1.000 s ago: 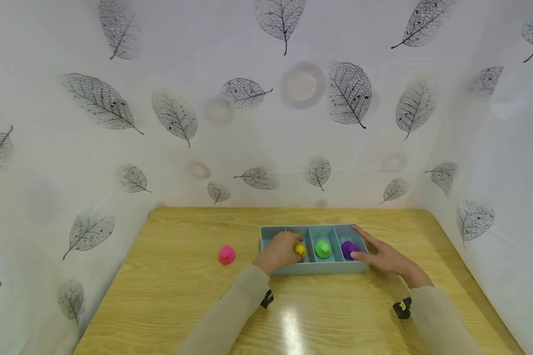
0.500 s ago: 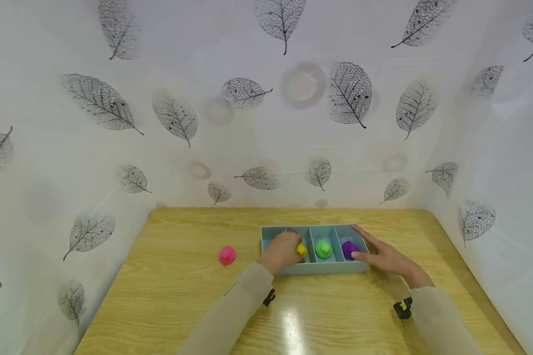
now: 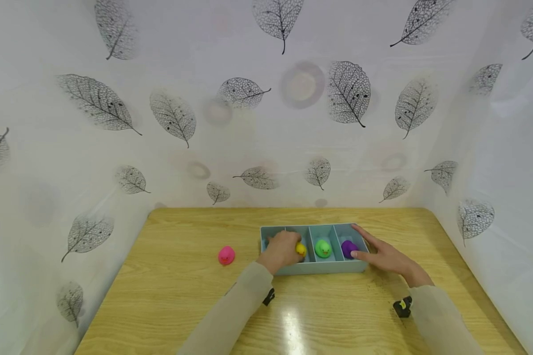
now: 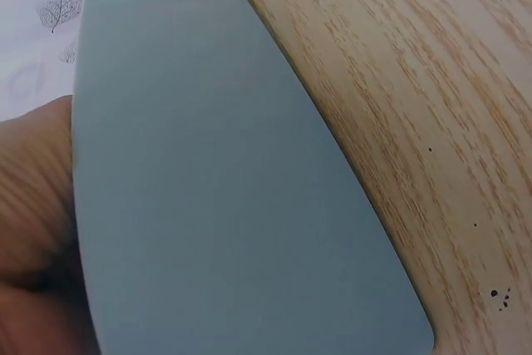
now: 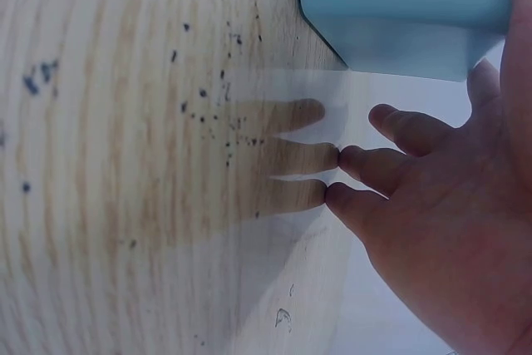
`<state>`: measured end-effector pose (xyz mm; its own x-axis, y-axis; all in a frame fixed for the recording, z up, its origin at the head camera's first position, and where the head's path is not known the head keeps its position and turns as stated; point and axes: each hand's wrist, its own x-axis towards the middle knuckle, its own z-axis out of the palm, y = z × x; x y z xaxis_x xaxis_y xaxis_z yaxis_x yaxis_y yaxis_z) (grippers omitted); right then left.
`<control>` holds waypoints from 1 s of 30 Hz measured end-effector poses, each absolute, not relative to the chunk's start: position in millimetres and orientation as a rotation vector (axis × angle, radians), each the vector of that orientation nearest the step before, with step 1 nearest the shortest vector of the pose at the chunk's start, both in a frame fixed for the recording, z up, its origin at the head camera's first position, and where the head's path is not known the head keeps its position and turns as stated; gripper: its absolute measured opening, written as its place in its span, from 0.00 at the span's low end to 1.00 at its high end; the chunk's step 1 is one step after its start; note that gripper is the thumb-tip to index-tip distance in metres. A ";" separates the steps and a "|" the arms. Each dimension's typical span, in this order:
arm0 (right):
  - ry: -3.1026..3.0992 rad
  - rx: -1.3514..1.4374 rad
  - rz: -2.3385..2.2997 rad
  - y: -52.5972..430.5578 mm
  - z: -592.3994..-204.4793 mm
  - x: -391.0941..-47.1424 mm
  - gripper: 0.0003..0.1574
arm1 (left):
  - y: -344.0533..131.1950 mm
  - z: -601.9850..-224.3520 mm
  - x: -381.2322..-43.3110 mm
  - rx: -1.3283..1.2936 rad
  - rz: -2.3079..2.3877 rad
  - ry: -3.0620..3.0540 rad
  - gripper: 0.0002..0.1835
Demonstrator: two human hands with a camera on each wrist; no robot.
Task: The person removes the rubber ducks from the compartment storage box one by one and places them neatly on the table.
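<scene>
A pale blue-grey divided box (image 3: 320, 267) stands on the table, seen in the head view. Within its second compartment from the left, my left hand (image 3: 281, 251) pinches a small yellow toy duck (image 3: 300, 249), partly covered by the fingers. The left wrist view shows that hand (image 4: 33, 222) behind the box's front wall (image 4: 216, 164). At the box's right end, my right hand (image 3: 388, 257) rests with thumb on the front rim and a finger at the back corner. Its other fingers (image 5: 374, 168) are stretched out low beside the box. A green duck (image 3: 323, 249) and a purple duck (image 3: 348, 249) occupy the two right compartments.
A pink duck (image 3: 226, 255) sits on the wooden table (image 3: 173, 296), left of the box. White leaf-patterned sheeting (image 3: 248, 133) encloses the table's back and sides. Small dark specks (image 5: 204, 93) mark the tabletop near the right hand.
Over the last second my left hand has shifted slightly right with the yellow duck, still inside the same compartment. My right hand and the box stay in place.
</scene>
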<state>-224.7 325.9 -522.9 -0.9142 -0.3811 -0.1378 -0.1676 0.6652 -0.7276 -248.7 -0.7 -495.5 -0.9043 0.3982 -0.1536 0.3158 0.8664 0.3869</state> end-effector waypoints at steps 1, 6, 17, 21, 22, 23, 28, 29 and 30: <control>2.604 -0.441 -1.099 325.8 -522.7 -224.6 0.53 | -1.1 -496.0 -248.5 0.541 0.544 2.809 0.18; 2.608 -0.440 -1.097 325.5 -522.2 -224.7 0.53 | -3.3 -501.2 -249.8 0.552 0.618 2.800 0.26; 2.621 -0.432 -1.084 326.6 -523.9 -225.6 0.53 | -9.0 -506.5 -251.9 0.638 0.789 2.715 0.26; 2.621 -0.428 -1.085 326.6 -523.4 -225.5 0.53 | -12.1 -503.9 -250.3 0.649 0.892 2.658 0.26; 2.621 -0.426 -1.084 326.6 -523.1 -225.4 0.53 | -12.9 -502.7 -249.7 0.651 0.908 2.647 0.26; 2.620 -0.424 -1.086 326.6 -522.9 -225.4 0.54 | -13.5 -501.6 -249.1 0.649 0.917 2.636 0.26; 2.618 -0.419 -1.092 326.4 -522.3 -225.7 0.54 | -16.4 -496.8 -246.7 0.615 0.954 2.607 0.27; 2.619 -0.418 -1.091 326.4 -522.3 -225.9 0.54 | -16.8 -495.6 -246.3 0.603 0.975 2.604 0.28; 2.620 -0.418 -1.090 326.4 -522.4 -226.1 0.54 | -17.4 -494.1 -246.0 0.597 0.984 2.612 0.28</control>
<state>-226.1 326.4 -522.4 -0.9212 -0.3639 -0.1378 -0.1589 0.6750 -0.7205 -246.0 -17.4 -494.1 -0.8733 0.4727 -0.1179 0.2773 0.6813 0.6774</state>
